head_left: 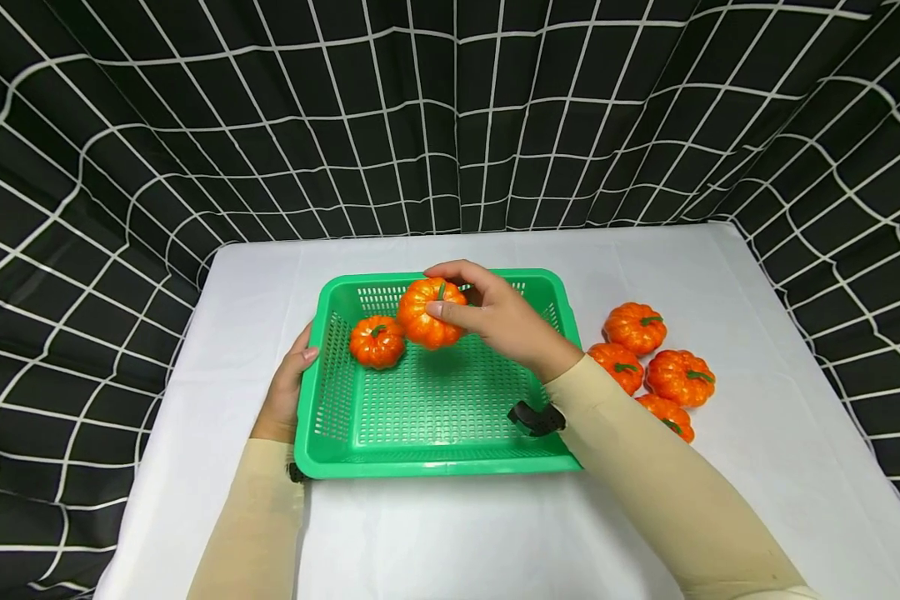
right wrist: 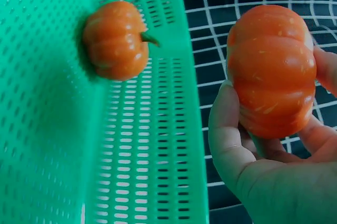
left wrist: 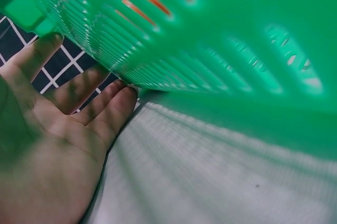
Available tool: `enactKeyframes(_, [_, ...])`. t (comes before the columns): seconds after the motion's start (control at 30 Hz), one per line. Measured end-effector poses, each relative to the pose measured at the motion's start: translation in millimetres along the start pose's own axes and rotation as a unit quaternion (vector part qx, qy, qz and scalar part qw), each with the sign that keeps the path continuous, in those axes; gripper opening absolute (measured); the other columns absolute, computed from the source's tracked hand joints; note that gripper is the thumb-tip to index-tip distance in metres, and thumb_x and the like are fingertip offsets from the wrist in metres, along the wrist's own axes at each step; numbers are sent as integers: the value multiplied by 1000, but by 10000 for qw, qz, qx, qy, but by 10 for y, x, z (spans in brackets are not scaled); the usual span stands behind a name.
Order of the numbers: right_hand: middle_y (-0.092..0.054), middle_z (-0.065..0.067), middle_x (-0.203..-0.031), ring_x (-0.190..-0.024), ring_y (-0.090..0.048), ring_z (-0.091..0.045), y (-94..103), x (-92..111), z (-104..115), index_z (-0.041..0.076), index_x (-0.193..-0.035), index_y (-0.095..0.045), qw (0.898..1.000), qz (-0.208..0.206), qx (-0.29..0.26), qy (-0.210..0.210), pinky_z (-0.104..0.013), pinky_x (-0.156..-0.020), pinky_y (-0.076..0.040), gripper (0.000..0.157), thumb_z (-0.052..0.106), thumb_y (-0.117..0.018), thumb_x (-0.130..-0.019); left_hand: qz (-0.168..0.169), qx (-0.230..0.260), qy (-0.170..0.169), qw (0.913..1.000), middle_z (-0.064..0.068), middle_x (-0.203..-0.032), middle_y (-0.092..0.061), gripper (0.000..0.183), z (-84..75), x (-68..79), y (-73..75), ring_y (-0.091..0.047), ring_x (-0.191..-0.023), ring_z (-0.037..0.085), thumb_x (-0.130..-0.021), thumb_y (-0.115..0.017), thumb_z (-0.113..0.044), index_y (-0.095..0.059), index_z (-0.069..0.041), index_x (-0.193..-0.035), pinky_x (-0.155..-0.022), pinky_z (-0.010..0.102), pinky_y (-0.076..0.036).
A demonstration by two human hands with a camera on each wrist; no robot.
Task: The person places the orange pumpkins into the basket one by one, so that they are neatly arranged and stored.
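Note:
My right hand (head_left: 498, 312) holds a small orange pumpkin (head_left: 423, 321) with a green stem over the basket, thumb on its near side and fingers around the far side. In the right wrist view the fingers hold this pumpkin (right wrist: 271, 71) on both sides. A second pumpkin (head_left: 377, 342) sits inside the green plastic basket (head_left: 435, 469), near its left wall. At the basket's left side is my left hand (head_left: 287, 387), thumb at the rim. The left wrist view shows its extended fingers (left wrist: 113, 111) against the slotted outer wall.
Several more pumpkins (head_left: 681, 377) lie grouped on the white tablecloth (head_left: 765, 475) right of the basket, partly behind the right forearm. A black curtain with white grid lines (head_left: 457, 125) surrounds the table's back and sides. A black strap (head_left: 536, 418) is at the right wrist.

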State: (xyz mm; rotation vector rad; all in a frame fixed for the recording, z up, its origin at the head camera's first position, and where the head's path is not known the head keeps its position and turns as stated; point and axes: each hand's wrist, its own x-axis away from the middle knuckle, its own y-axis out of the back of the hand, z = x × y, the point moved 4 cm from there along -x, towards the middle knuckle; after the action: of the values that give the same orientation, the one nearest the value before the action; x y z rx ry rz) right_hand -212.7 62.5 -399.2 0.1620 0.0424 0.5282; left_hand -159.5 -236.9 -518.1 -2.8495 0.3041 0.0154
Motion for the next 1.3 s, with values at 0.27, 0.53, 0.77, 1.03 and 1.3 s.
enactKeyframes(0.27, [-64, -7, -134, -108, -63, -32, -93, -101, -205, 12, -149, -63, 9989, 66, 289, -367, -42, -84, -61, 50, 26, -78, -103, -131, -72, 30, 9999, 24, -162, -43, 75, -1, -6, 21, -65, -120, 26, -101, -34, -21, -25, -19, -176, -95, 38, -60])
enactKeyframes(0.53, [-62, -9, -139, -112, -65, -30, -113, -190, -383, 12, -150, -63, 9958, 234, 663, -592, -41, -90, -60, 50, 25, -77, -104, -139, -4, 101, 9999, 22, -162, -44, 75, -2, 8, 4, -65, -117, 26, -101, -32, -19, -26, -21, -175, -92, 39, -61])
enactKeyframes(0.77, [-60, -8, -143, -117, -63, -31, -131, -211, -450, 10, -154, -60, 9906, 362, 965, -903, -42, -95, -58, 53, 24, -76, -105, -88, 26, 62, 9999, 20, -160, -47, 74, -22, 5, -24, -65, -116, 27, -101, -32, -18, -29, -22, -175, -93, 39, -61])
enactKeyframes(1.03, [-63, -10, -138, -127, -56, -30, -135, -224, -496, 7, -149, -64, 9823, 415, 1499, -1041, -46, -106, -51, 48, 23, -75, -105, -193, -46, 203, 9996, 18, -163, -44, 74, -49, 22, -45, -65, -117, 27, -101, -32, -20, -29, -25, -175, -94, 39, -60])
enactKeyframes(1.3, [-62, -12, -136, -121, -58, -31, -138, -226, -559, 8, -147, -64, 9764, 361, 1626, -1374, -47, -101, -53, 44, 24, -72, -107, -216, -55, 244, 9995, 14, -167, -41, 74, -41, 14, -46, -63, -121, 28, -101, -33, -22, -28, -27, -175, -97, 40, -59])
